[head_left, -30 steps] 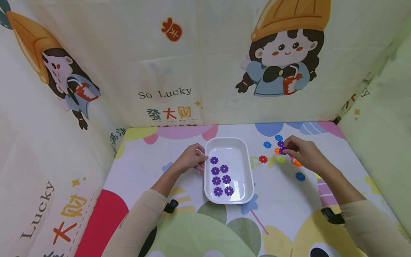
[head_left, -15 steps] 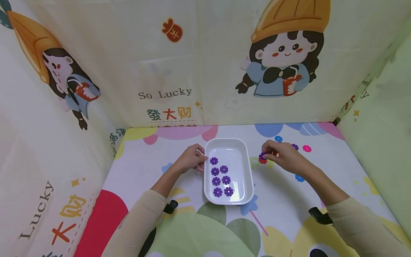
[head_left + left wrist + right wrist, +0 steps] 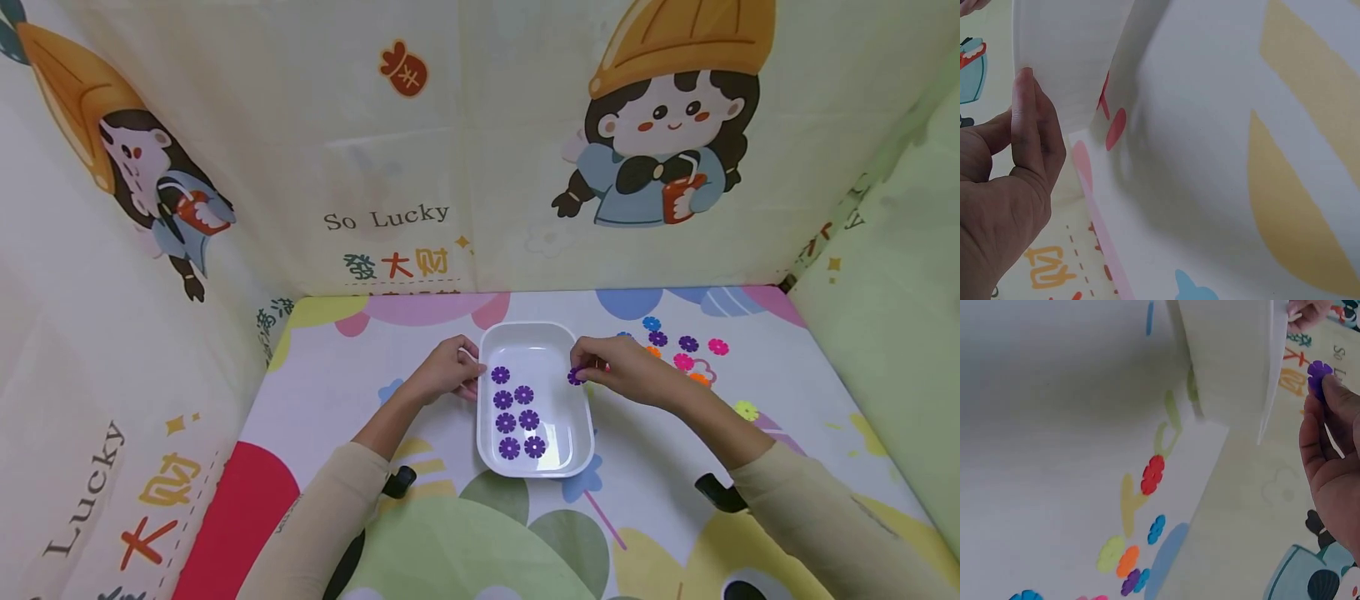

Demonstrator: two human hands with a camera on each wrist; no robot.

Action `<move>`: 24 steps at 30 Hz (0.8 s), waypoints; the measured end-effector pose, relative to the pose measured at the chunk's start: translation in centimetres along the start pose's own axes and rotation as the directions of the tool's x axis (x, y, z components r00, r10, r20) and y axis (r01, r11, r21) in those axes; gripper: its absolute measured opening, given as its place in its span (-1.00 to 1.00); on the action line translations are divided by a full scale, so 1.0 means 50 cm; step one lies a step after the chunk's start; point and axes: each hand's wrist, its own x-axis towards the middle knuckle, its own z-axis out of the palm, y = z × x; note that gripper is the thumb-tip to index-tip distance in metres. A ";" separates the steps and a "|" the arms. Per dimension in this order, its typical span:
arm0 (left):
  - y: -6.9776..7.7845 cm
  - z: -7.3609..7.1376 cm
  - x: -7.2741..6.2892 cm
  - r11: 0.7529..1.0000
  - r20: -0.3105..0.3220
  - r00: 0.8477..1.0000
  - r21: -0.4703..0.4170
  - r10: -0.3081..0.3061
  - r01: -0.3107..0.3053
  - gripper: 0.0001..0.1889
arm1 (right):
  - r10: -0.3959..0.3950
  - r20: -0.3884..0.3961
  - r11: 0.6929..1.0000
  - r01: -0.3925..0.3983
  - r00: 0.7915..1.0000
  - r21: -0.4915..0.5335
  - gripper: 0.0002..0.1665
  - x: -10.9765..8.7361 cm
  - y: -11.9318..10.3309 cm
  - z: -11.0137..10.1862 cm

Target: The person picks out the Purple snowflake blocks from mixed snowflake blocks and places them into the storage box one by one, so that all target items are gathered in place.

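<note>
A white rectangular tray stands on the patterned table with several purple flower-shaped discs lying in it, mostly in two columns at its left. My left hand grips the tray's left rim, its fingers against the wall in the left wrist view. Between thumb and fingers, my right hand pinches another purple flower-shaped disc over the tray's right rim. Beyond that hand lie loose discs in several colours, among them a purple disc and a pink disc. Some are hidden behind the right hand and forearm.
In the right wrist view a red disc, a blue disc and a yellow-green disc lie on the table right of the tray. A printed cloth wall rises behind the table, with side walls left and right.
My right hand has moved left from the loose discs to the tray's right rim, carrying the purple disc. The left hand and the tray stay in place.
</note>
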 end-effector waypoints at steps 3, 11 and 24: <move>0.000 0.000 0.000 1.000 0.003 1.000 -0.002 -0.003 0.003 -0.72 | -0.007 0.056 1.000 0.006 0.998 0.012 -0.77 0.012 -0.007 0.008; -0.001 0.000 0.000 1.000 0.004 1.000 0.005 0.001 -0.001 -0.73 | 0.011 0.182 1.000 -0.015 0.983 0.020 -0.84 0.037 -0.020 0.028; -0.003 -0.002 0.004 1.000 0.003 1.000 0.009 -0.008 0.008 -0.72 | 0.011 0.338 1.000 -0.016 0.941 0.012 -0.82 0.062 -0.019 0.066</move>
